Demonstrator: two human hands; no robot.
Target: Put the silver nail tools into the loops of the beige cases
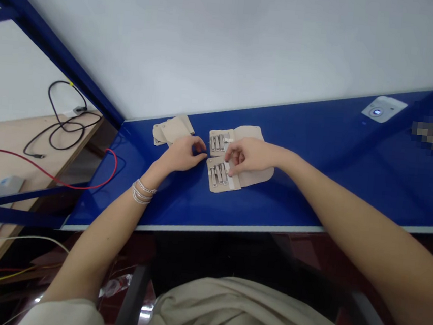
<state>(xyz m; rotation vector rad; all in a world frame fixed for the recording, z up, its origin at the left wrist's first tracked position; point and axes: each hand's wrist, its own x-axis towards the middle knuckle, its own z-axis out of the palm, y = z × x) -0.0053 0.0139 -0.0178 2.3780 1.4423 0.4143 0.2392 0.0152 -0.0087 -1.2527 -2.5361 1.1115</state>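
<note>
Two beige manicure cases lie opened out side by side, one farther from me, the far case (pixel 248 131), and one closer, the near case (pixel 214 187). Small silver nail clippers and tools (pixel 219 173) sit in a row in the near case, and similar silver tools (pixel 217 142) fill the far one. My left hand (pixel 182 153) is just left of both cases, thumb and fingers apart, holding nothing visible. Over the cases' middle, my right hand (pixel 253 155) has its fingers half curled and its thumb apart, near the white strip of the near case.
Folded beige cases (pixel 175 129) are piled behind my left hand on the blue table (pixel 317 146). A white device (pixel 384 109) stands at the far right. Black cable (pixel 57 129) and a red cable (pixel 84 186) run on the left. A white wall rises behind.
</note>
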